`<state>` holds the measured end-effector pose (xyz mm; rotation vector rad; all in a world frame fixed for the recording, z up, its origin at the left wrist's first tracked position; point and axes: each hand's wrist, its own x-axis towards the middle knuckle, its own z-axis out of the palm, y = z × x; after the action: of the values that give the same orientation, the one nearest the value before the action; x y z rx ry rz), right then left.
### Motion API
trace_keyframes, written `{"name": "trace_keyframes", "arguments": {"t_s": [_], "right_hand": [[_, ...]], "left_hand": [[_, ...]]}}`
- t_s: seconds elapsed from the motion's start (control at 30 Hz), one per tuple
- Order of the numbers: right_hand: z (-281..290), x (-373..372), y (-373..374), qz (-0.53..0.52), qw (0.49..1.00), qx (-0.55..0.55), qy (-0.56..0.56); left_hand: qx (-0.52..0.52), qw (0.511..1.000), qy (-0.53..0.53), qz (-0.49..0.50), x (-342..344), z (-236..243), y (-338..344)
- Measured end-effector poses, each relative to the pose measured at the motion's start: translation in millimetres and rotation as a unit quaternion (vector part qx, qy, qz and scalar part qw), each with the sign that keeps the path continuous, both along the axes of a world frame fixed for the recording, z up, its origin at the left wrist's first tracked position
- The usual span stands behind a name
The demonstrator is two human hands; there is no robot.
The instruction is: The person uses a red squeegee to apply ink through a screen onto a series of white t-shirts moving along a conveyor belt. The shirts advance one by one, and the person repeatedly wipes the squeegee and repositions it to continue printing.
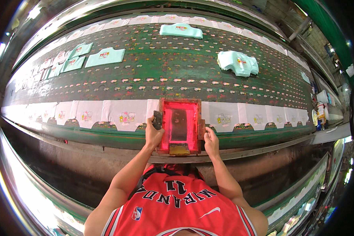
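A wooden screen-printing frame (161, 108) lies at the near edge of the long table, its mesh bordered in bright pink. My left hand (155, 133) is closed round the dark block (157, 119) on the frame's left side. On the opposite side, my right hand (211, 141) has its fingers curled at the wooden side grip (202, 129). Beneath and beside the frame runs a row of white fabric pieces (88, 110). Several bear a printed pair of cartoon figures, to the left and to the right of the frame.
The green-and-dark table (145, 70) is dotted with small leftover prints. Mint fabric stacks lie at the far middle (181, 31), right (238, 63) and left (105, 58). Another white row (137, 20) lines the far edge. Containers (321, 112) stand at the right end.
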<state>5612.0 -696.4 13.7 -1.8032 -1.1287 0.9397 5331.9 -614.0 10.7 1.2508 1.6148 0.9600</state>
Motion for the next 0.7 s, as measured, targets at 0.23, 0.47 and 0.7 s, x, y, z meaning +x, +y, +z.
{"name": "trace_keyframes", "arguments": {"t_s": [0.23, 0.47, 0.7], "right_hand": [[-6.1, 10.7, 8.8, 0.015, 1.000, 0.017, 0.020], [-3.3, 7.7, 5.1, 0.037, 0.996, 0.048, -0.068], [57.7, -32.3, -6.2, 0.227, 0.931, 0.212, -0.193]], "left_hand": [[0.003, 1.000, 0.022, -0.009, 0.6, 2.6, 12.4], [0.015, 0.999, 0.020, -0.020, -2.2, -5.8, 13.5], [0.004, 1.000, 0.004, -0.019, -6.8, -4.6, 13.6]]}}
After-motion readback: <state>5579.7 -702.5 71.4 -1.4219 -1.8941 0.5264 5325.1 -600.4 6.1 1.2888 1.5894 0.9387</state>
